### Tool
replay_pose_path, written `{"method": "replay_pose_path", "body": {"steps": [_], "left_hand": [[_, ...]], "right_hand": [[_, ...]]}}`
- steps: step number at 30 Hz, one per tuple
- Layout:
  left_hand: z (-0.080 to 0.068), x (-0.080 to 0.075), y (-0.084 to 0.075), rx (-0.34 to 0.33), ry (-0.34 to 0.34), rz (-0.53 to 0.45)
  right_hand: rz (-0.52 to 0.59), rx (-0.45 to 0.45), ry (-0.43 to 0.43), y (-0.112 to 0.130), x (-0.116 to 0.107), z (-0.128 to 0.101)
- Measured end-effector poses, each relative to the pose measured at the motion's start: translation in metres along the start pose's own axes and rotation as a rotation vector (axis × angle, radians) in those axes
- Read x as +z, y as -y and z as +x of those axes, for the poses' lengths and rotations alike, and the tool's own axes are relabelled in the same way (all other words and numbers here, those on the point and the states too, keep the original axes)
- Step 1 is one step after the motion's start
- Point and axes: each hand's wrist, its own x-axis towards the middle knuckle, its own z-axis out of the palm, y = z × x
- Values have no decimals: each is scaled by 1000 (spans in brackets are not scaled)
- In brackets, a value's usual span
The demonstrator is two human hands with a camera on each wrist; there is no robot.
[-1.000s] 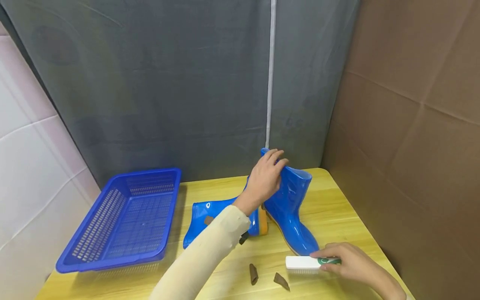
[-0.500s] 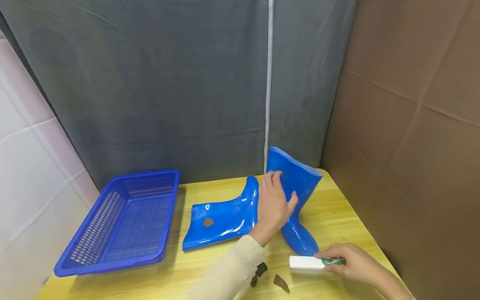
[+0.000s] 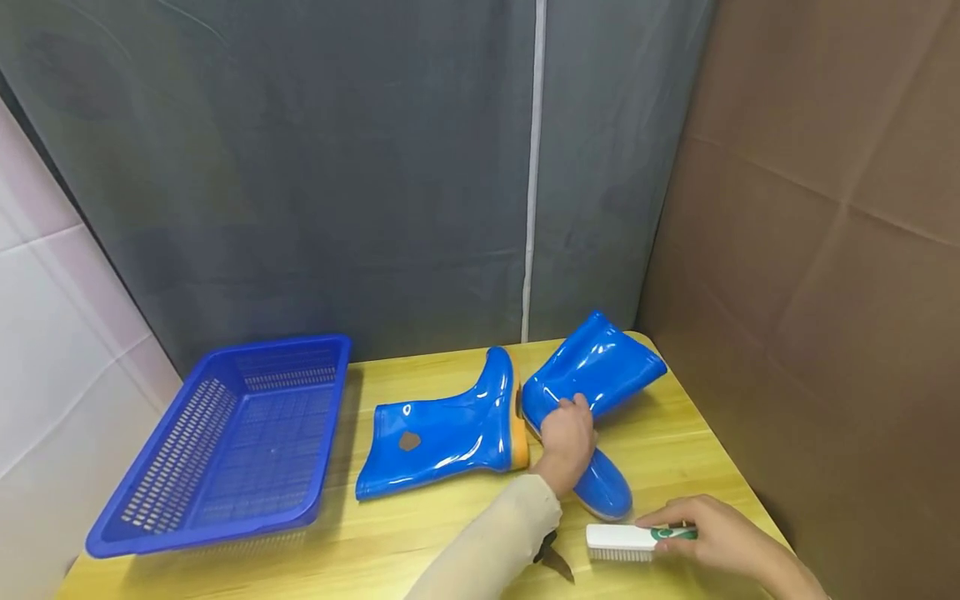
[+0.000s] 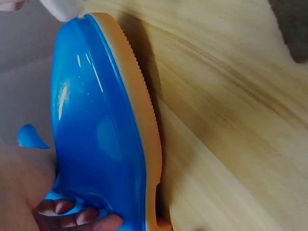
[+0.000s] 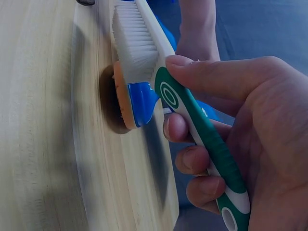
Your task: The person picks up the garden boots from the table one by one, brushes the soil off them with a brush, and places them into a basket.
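Note:
A blue rain boot (image 3: 600, 362) with an orange sole stands tilted on the table, its shaft leaning to the right. My left hand (image 3: 567, 440) grips it around the ankle; in the left wrist view the fingers (image 4: 77, 216) curl against the boot's instep (image 4: 96, 120). My right hand (image 3: 720, 533) holds a scrub brush (image 3: 621, 536) by its green-and-white handle (image 5: 207, 139), white bristles facing down. The brush head is close to the boot's toe. A second blue rain boot (image 3: 457, 433) lies on its side to the left, with a brown patch (image 3: 409, 441) on its shaft.
A blue plastic basket (image 3: 335, 425) sits at the table's left. Near the front, dark brown scraps (image 3: 557, 564) lie partly hidden by my left sleeve (image 3: 495, 533). A grey curtain (image 3: 337, 183) hangs behind, a brown one (image 3: 810, 250) to the right.
My left hand has slid down from the top of the boot to its ankle. The boot's shaft has tipped further right. My right hand with the brush has barely shifted.

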Motion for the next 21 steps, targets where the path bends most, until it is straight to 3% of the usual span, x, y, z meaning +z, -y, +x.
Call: {"method": "replay_pose_path", "body": {"steps": [4, 10, 16, 21], "left_hand": [[-3, 0, 7, 24, -43, -47], [-6, -3, 21, -19, -98, -293], [-3, -12, 31, -39, -101, -470], [-5, -12, 34, 3, -104, -487]], "right_hand": [[22, 11, 6, 2, -1, 1], [42, -21, 3, 4, -3, 2], [13, -59, -27, 4, -3, 2], [32, -105, -27, 2, -1, 2]]}}
